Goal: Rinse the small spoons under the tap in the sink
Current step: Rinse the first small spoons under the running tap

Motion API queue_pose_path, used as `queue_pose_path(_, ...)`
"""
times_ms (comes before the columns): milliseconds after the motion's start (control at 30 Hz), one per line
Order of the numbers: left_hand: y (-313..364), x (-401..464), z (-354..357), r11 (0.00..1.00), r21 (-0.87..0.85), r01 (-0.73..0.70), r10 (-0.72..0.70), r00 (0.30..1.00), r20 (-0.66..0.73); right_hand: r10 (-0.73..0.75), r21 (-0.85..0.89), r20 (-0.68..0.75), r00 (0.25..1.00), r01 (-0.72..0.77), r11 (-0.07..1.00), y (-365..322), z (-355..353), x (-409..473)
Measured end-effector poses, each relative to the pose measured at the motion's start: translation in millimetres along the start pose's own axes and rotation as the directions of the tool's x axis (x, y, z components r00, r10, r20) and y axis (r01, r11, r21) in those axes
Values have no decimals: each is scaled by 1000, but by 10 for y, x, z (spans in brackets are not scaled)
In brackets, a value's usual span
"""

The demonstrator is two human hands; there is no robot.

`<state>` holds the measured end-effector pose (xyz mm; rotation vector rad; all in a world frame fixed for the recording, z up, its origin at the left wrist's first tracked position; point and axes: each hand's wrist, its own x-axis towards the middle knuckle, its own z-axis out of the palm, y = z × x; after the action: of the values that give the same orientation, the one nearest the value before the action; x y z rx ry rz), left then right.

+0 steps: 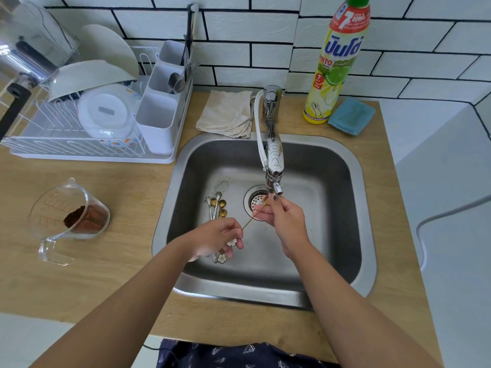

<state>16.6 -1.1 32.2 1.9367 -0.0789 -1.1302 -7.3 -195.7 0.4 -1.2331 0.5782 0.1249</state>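
My left hand (219,239) pinches the flower-tipped end of a thin gold spoon (252,219) over the steel sink (364,235). The spoon's bowl points up to the tap spout (275,181). My right hand (283,217) pinches the spoon's bowl end right under the spout, above the drain strainer (256,199). Whether water is running is hard to tell. Several small gold and silver spoons (218,205) lie together on the sink floor at the left. Another flower-ended handle (221,258) shows just below my left hand.
A dish rack (79,147) with bowls and a cutlery caddy stands at the back left. A glass measuring jug (71,216) with brown powder sits left of the sink. A folded cloth (228,112), a dish soap bottle (337,62) and a blue sponge (352,116) lie behind the sink.
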Motion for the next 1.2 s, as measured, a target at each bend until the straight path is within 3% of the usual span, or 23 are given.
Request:
queue_pose_path(67,19,0,-13,999,-41,6,-5,1000,8,48,41,105,993,-53,998,-5,-25,-4)
queue_pose_path(167,20,-2,-39,996,-95,3,-2,1000,13,74,-32,236,969,-68,997,-1,-60,-34)
queue_pose_path(367,19,26,-44,934,-356,-42,4,994,-107,85,102,121,989,-97,990,-32,-34,-13)
queue_pose_path(467,95,81,43,948,-314,-43,-19,981,-194,113,217,145,983,-143,966,-12,0,-13)
queue_pose_path(633,193,212,329,940,-336,-68,5,983,-186,121,408,136,983,-167,897,-109,61,-38)
queue_pose_path(767,232,340,501,920,-376,-111,19,971,-238,170,316,131,977,-204,927,-171,15,-32)
queue_pose_path(833,240,362,524,922,-372,-107,29,977,-211,165,381,109,980,-194,904,-171,-22,-1)
queue_pose_path(933,171,354,438,961,-268,-63,42,996,-83,128,504,81,989,-151,850,-184,-109,47)
queue_pose_path(967,116,372,386,981,-191,-43,25,995,-98,131,522,86,988,-157,838,-181,-144,53)
queue_pose_path(1033,-42,455,248,998,52,25,-9,960,-280,158,539,92,983,-182,822,-157,-227,50)
queue_pose_path(1100,-203,542,100,941,299,160,1,880,-475,189,539,84,978,-205,817,-119,-294,33)
queue_pose_path(1200,-362,637,-21,825,456,333,-41,841,-539,231,541,85,969,-239,806,-56,-338,-2)
